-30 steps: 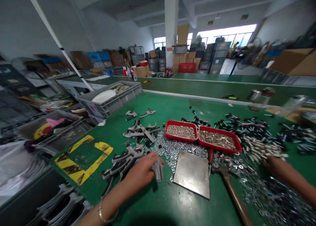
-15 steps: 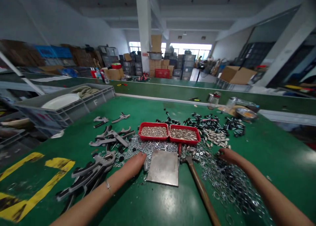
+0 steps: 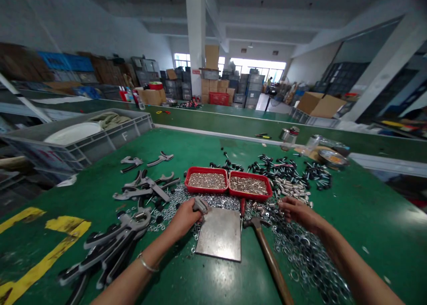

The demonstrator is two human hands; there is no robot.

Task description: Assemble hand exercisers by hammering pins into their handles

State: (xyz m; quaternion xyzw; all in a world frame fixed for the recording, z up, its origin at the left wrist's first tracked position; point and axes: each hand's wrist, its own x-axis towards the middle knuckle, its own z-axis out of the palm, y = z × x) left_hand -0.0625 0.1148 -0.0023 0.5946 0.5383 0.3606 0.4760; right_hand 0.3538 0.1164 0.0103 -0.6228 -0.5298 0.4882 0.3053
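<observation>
My left hand [image 3: 185, 217] is closed on a small grey metal part [image 3: 200, 204], held at the far left corner of a flat steel plate [image 3: 220, 234] on the green table [image 3: 360, 207]. My right hand [image 3: 295, 209] hovers over a heap of silver washers [image 3: 307, 256] with its fingers curled; what they hold is hidden. Between the hands lies a hammer [image 3: 267, 251] with a wooden handle. Two red trays [image 3: 228, 183] of small metal pieces stand just beyond the plate.
Grey and black tool handles [image 3: 110, 247] lie at my left, more [image 3: 147, 185] further back. Black and silver bolts [image 3: 290, 174] are scattered behind the trays. A grey crate [image 3: 83, 140] stands at the far left. Yellow floor tape [image 3: 36, 260] marks the table's left corner.
My left hand has lifted the grey part from beside the plate to its far corner. My right hand has drawn back toward the middle. The view has swung right and steadied.
</observation>
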